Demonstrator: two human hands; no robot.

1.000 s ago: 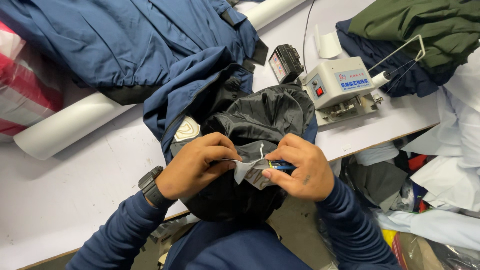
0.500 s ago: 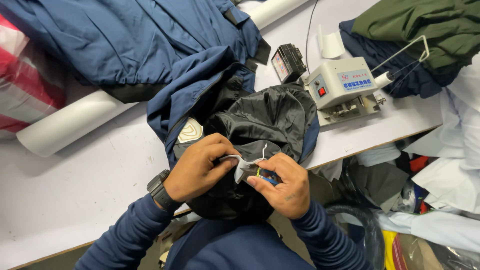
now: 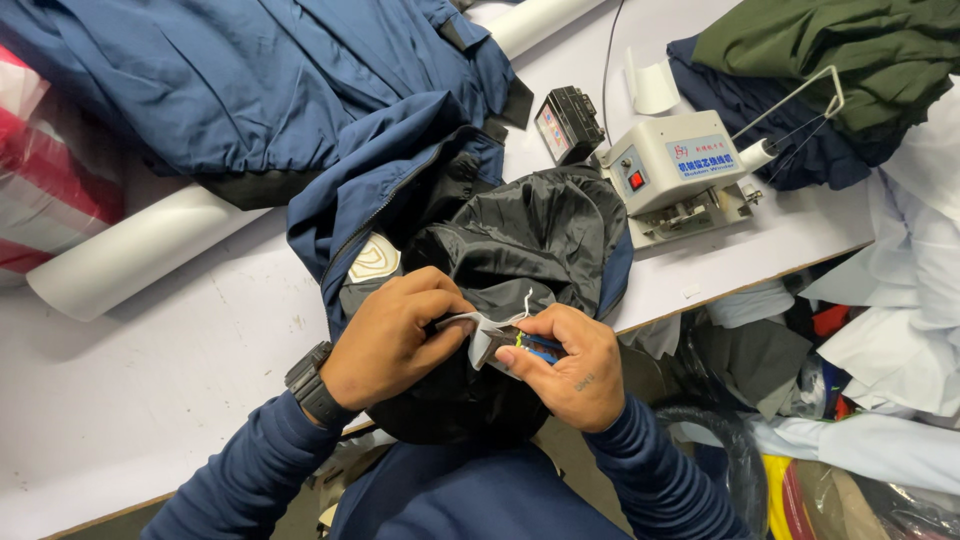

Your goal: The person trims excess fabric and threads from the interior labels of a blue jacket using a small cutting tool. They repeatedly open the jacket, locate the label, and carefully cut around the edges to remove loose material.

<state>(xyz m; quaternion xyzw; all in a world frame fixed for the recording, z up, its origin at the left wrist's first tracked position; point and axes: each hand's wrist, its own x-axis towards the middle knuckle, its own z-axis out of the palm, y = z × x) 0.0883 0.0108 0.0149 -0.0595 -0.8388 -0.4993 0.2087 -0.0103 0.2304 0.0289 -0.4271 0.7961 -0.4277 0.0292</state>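
Observation:
A navy jacket with black lining point(image 3: 520, 240) lies bunched over the table's front edge, a pale shield-shaped patch point(image 3: 374, 260) showing on it. My left hand point(image 3: 390, 335) pinches a small white label point(image 3: 480, 325) sewn to the lining. My right hand point(image 3: 565, 365) holds a small blue and yellow-green tool against that label; its tip is hidden by my fingers. A loose white thread curls up from the label. A dark watch sits on my left wrist.
A small white machine point(image 3: 675, 170) with a red switch and wire arm stands at the right edge of the white table point(image 3: 150, 390). A black device point(image 3: 568, 122), a white roll point(image 3: 150, 250), more navy cloth point(image 3: 250, 90), and green and navy garments point(image 3: 840, 60) lie behind. Cloth piles fill the floor right.
My hands have stayed on the label, shifting slightly left and closer together. The view has drifted a little; the garment has barely moved.

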